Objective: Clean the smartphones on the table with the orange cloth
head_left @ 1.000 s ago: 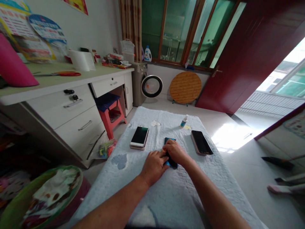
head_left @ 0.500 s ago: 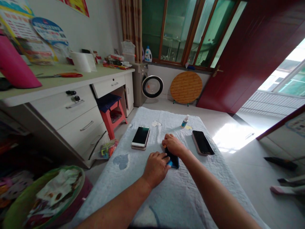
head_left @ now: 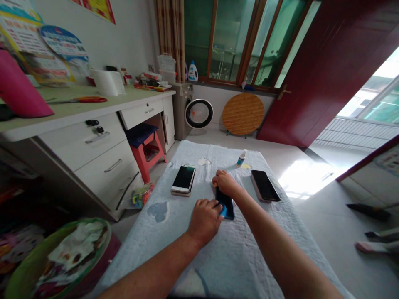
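A dark phone with a blue edge [head_left: 226, 204] lies in the middle of a pale blue towel [head_left: 218, 257]. My left hand [head_left: 204, 220] presses its near left corner with curled fingers. My right hand [head_left: 223, 183] is closed in a fist over the phone's far end and hides that end. A white-framed phone [head_left: 183, 178] lies to the left. A dark phone with a gold rim [head_left: 264, 185] lies to the right. Neither of those two is touched.
A small spray bottle [head_left: 241, 158] and a white wad [head_left: 204, 161] sit at the towel's far end. A desk with drawers [head_left: 93, 137] and a red stool [head_left: 146, 151] stand left. A green basin [head_left: 56, 257] is near left. Tiled floor lies right.
My right hand has slid away from me along the middle phone, from its near part to its far end. My left hand has stayed at the near corner.
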Motion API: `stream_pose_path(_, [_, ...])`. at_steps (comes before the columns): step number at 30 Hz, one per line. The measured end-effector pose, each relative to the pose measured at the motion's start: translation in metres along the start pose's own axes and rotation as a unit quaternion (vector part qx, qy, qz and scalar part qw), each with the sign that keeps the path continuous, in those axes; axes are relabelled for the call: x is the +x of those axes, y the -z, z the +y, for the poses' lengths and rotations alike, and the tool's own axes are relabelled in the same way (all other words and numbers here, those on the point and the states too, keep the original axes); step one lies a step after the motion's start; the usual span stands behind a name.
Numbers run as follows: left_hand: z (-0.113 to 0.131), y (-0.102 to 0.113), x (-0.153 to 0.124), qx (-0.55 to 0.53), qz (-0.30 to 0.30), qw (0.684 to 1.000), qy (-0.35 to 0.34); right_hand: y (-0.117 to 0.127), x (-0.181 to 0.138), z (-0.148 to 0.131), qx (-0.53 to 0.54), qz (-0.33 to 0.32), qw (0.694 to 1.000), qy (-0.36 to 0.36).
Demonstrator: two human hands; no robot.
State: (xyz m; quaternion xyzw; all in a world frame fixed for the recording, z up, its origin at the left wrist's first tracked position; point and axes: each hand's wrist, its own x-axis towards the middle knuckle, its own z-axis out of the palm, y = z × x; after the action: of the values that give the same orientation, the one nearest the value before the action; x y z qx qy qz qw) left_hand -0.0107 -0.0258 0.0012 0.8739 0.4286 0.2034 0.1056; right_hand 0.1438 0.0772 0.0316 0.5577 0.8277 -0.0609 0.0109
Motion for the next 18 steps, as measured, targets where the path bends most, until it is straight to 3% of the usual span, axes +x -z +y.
stream_pose_path(8, [0.003, 0.001, 0.000, -0.010, 0.002, 1.000, 0.020, -0.001, 0.010, 0.015, 0.016, 0.007, 0.998, -0.062])
stream_pose_path(18, [0.006, 0.001, 0.000, -0.015, 0.001, 1.000, 0.024, -0.003, -0.008, 0.047, 0.022, 0.017, 0.992, -0.127])
